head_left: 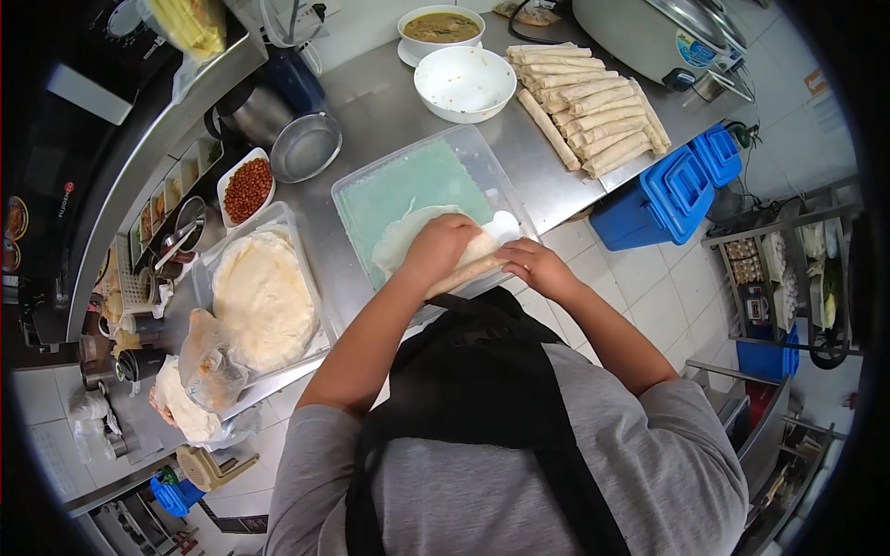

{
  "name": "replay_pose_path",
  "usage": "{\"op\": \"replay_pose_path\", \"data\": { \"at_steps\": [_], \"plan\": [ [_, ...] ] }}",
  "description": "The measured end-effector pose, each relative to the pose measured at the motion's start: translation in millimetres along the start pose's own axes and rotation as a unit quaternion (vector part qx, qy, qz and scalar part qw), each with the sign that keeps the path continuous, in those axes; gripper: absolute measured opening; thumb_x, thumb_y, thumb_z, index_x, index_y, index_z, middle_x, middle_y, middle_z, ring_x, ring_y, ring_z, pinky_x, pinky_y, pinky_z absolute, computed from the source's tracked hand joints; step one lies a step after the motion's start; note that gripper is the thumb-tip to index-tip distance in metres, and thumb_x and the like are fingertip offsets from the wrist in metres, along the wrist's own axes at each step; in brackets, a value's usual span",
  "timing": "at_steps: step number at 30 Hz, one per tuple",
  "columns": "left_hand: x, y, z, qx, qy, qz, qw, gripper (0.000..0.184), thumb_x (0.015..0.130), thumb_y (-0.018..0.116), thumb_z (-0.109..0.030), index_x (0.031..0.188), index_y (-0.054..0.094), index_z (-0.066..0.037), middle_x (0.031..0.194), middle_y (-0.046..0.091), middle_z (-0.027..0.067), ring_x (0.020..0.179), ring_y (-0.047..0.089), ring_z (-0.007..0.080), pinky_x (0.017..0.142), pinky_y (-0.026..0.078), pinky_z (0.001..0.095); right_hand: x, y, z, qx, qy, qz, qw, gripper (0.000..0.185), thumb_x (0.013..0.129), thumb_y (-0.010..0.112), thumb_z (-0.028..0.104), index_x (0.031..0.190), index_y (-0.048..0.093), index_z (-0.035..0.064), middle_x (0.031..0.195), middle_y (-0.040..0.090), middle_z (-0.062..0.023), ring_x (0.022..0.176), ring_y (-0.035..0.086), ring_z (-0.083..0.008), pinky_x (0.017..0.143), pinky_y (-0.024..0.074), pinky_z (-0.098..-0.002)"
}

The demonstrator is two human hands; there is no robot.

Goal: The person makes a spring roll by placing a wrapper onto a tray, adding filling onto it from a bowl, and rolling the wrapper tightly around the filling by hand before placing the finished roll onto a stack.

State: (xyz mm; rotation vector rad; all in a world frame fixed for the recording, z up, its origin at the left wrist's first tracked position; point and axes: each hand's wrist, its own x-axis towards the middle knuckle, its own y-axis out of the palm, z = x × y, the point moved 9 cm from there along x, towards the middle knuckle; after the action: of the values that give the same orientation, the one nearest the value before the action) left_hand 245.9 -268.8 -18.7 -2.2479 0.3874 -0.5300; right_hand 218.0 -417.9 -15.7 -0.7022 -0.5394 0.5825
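A thin round spring roll wrapper (pixel 400 239) lies partly on a green board (pixel 408 181) inside a clear plastic tray (pixel 487 157). My left hand (pixel 443 246) is closed over the wrapper, its fingers curled down onto it. Along the tray's near side lies a spring roll (pixel 466 276), close under my left hand. My right hand (pixel 536 265) has its fingers closed round the right end of that roll. A ring shows on one right finger. What lies under my left fingers is hidden.
Finished rolls (pixel 593 107) are piled at the back right. A white bowl (pixel 464 83) and a soup bowl (pixel 442 28) stand behind the tray. Left are a tray of stacked wrappers (pixel 264 296), a dish of peanuts (pixel 248 190) and a metal pan (pixel 306 148). Blue bins (pixel 654 199) stand right.
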Motion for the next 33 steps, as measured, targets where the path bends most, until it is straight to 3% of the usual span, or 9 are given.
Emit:
{"op": "replay_pose_path", "data": {
  "at_steps": [6,10,16,19,25,27,29,31,33],
  "plan": [
    [-32.3,-58.1,-14.0,0.086,-0.025,-0.142,0.986,0.021,0.084,0.068,-0.007,0.104,0.070,-0.006,0.107,0.066,0.0115,0.101,0.061,0.0336,0.090,0.050,0.0414,1.5,0.2,-3.3,-0.002,-0.001,0.009,1.000,0.029,0.085,0.071,0.013,0.112,0.066,0.0072,0.109,0.066,-0.0121,0.101,0.063,-0.0329,0.087,0.0526,-0.0395],
    [-111.8,-59.1,-18.7,0.051,-0.101,-0.068,0.991,0.032,0.074,0.082,-0.017,0.101,0.067,-0.006,0.099,0.063,0.0107,0.095,0.061,0.0310,0.082,0.050,0.0408,2.7,4.1,-8.6,0.003,-0.005,0.041,0.999,0.031,0.085,0.071,0.011,0.114,0.063,0.0075,0.107,0.064,-0.0126,0.100,0.062,-0.0331,0.087,0.0520,-0.0396],
    [-167.9,-48.5,2.4,-0.041,-0.257,-0.084,0.962,0.026,0.075,0.081,-0.017,0.096,0.068,-0.007,0.096,0.064,0.0080,0.086,0.062,0.0269,0.080,0.049,0.0379,9.8,2.9,-10.3,0.029,-0.017,0.062,0.997,0.026,0.085,0.071,0.009,0.110,0.065,0.0062,0.103,0.064,-0.0131,0.097,0.062,-0.0332,0.085,0.0526,-0.0394],
    [-168.4,-54.2,-7.8,0.063,-0.168,-0.114,0.977,0.026,0.077,0.079,-0.016,0.100,0.068,-0.010,0.094,0.063,0.0040,0.089,0.062,0.0241,0.082,0.045,0.0370,11.5,0.7,-8.5,0.059,-0.015,0.051,0.997,0.022,0.085,0.070,0.009,0.107,0.068,0.0058,0.101,0.064,-0.0133,0.095,0.063,-0.0326,0.083,0.0528,-0.0387],
    [-170.6,-63.0,-4.1,0.107,-0.200,-0.154,0.962,0.023,0.080,0.078,-0.017,0.101,0.072,-0.011,0.090,0.060,0.0030,0.080,0.059,0.0191,0.077,0.036,0.0335,15.9,5.5,-19.7,0.047,0.030,0.080,0.995,0.020,0.086,0.068,0.005,0.106,0.069,0.0060,0.098,0.062,-0.0133,0.091,0.063,-0.0291,0.080,0.0522,-0.0364],
    [-168.8,-66.0,-0.1,0.108,-0.216,-0.156,0.958,0.019,0.081,0.076,-0.015,0.099,0.072,-0.010,0.092,0.060,0.0040,0.082,0.059,0.0198,0.078,0.037,0.0346,22.3,2.7,-16.3,0.041,0.036,0.085,0.995,0.021,0.086,0.067,0.004,0.107,0.069,0.0062,0.098,0.061,-0.0135,0.089,0.063,-0.0279,0.077,0.0518,-0.0360],
    [-164.8,-67.6,0.8,0.109,-0.229,-0.156,0.955,0.015,0.083,0.074,-0.014,0.097,0.071,-0.010,0.094,0.059,0.0050,0.083,0.059,0.0206,0.079,0.037,0.0356,23.7,10.1,-29.0,0.105,0.223,0.142,0.959,0.020,0.086,0.063,0.001,0.105,0.067,0.0062,0.097,0.061,-0.0129,0.085,0.062,-0.0276,0.073,0.0502,-0.0355],
    [-162.2,-77.6,-1.1,0.094,-0.246,-0.222,0.939,0.011,0.082,0.072,-0.008,0.093,0.069,-0.009,0.096,0.058,0.0069,0.084,0.059,0.0241,0.080,0.042,0.0381,29.3,10.8,-26.7,0.110,0.217,0.119,0.963,0.020,0.086,0.062,0.000,0.104,0.065,0.0063,0.098,0.061,-0.0125,0.086,0.061,-0.0282,0.072,0.0493,-0.0352],
    [-158.8,-74.4,1.6,0.060,-0.221,-0.217,0.949,0.012,0.082,0.071,-0.005,0.093,0.068,-0.008,0.096,0.059,0.0075,0.087,0.060,0.0258,0.081,0.044,0.0387,29.4,12.1,-31.2,0.114,0.211,0.096,0.966,0.020,0.085,0.061,-0.001,0.103,0.064,0.0065,0.098,0.061,-0.0121,0.086,0.061,-0.0287,0.072,0.0485,-0.0349]
  ]
}}
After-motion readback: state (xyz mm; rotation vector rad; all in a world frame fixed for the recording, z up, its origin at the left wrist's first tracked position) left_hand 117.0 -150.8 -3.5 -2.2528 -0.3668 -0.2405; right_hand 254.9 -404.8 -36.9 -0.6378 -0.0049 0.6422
